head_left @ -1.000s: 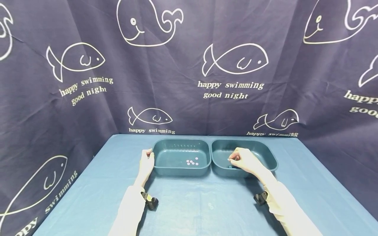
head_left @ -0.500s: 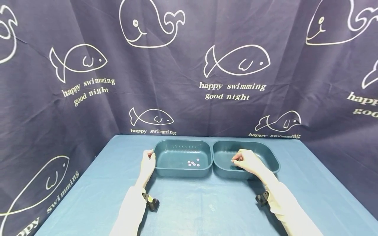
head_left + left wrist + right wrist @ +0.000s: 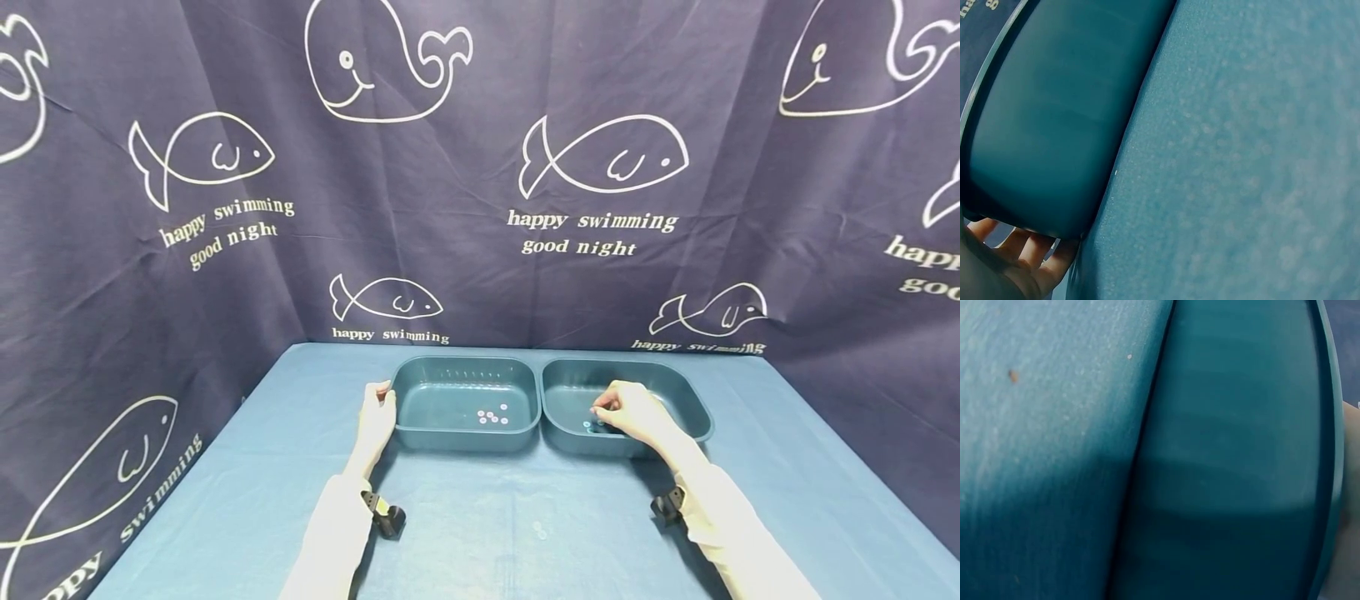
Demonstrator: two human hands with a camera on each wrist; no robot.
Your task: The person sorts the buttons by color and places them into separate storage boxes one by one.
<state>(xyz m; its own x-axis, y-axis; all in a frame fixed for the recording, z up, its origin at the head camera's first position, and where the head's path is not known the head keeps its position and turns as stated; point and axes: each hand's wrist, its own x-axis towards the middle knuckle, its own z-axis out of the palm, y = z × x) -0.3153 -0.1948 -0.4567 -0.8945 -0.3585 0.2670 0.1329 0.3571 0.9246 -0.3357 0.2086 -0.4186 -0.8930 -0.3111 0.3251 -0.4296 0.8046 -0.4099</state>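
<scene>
My left hand rests at the left end of the left teal bin; in the left wrist view its extended fingers lie against the bin's end wall. Several small round pink button-like pieces lie on this bin's floor, right of centre. Over the front wall of the right teal bin, my right hand reaches inside, thumb and fingertips together on a tiny pinkish piece, mostly hidden. Small blue round pieces lie below the fingertips. The right wrist view shows mainly the outer wall of this bin.
Both bins stand side by side at the back of the blue-covered table. A dark curtain with white fish drawings rises behind. Faint clear round pieces lie on the cloth in front. Each wrist wears a strapped black camera.
My right hand shifts slightly rightward inside the right bin, and the blue pieces under its fingertips show more clearly. The left hand stays at its bin. The whole head view shifts a little.
</scene>
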